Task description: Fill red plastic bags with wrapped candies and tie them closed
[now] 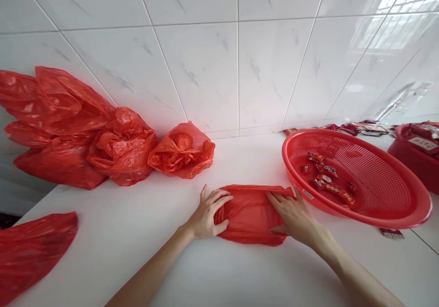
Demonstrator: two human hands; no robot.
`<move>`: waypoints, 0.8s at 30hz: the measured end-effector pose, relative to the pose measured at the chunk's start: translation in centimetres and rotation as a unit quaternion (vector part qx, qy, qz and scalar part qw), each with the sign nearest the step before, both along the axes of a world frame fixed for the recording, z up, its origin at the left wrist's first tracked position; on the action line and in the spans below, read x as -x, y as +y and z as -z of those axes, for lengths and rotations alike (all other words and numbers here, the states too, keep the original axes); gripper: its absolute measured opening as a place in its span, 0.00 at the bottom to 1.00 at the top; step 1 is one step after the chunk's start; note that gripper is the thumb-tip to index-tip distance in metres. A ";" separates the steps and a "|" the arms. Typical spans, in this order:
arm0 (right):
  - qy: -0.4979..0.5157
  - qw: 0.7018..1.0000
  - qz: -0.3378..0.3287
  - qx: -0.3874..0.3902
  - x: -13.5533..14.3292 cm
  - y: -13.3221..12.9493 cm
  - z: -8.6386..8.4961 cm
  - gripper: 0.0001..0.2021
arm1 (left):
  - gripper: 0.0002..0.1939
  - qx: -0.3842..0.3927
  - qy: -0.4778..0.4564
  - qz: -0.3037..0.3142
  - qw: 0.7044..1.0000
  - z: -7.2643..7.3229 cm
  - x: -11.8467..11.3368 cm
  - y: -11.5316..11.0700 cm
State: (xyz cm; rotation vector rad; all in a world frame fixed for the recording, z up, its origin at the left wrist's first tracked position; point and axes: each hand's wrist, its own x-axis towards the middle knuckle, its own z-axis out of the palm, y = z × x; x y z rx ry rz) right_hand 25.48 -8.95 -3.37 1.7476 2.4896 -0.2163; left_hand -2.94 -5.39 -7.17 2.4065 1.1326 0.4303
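Note:
A thin red plastic bag (252,215) lies on the white table with its mouth spread wide. My left hand (210,213) is at the bag's left edge, fingers apart, some of them over the rim. At the right end, my right hand (293,213) has its fingers spread inside the opening, resting against the plastic. To the right of it stands a red perforated basket (377,161) with several small wrapped candies (324,177) at the bottom.
Several bunched red bags (121,147) stand along the tiled wall at the left. Another red bag (37,252) lies at the front left. Behind the basket are wrapped packets (363,128); a red container (420,154) is at the far right.

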 end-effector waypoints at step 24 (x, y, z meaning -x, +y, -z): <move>-0.010 0.997 -0.023 0.078 0.1 0.1 -1.3 0.39 | 0.08 -0.017 -0.034 -0.033 0.999 0.4 -0.6 0.6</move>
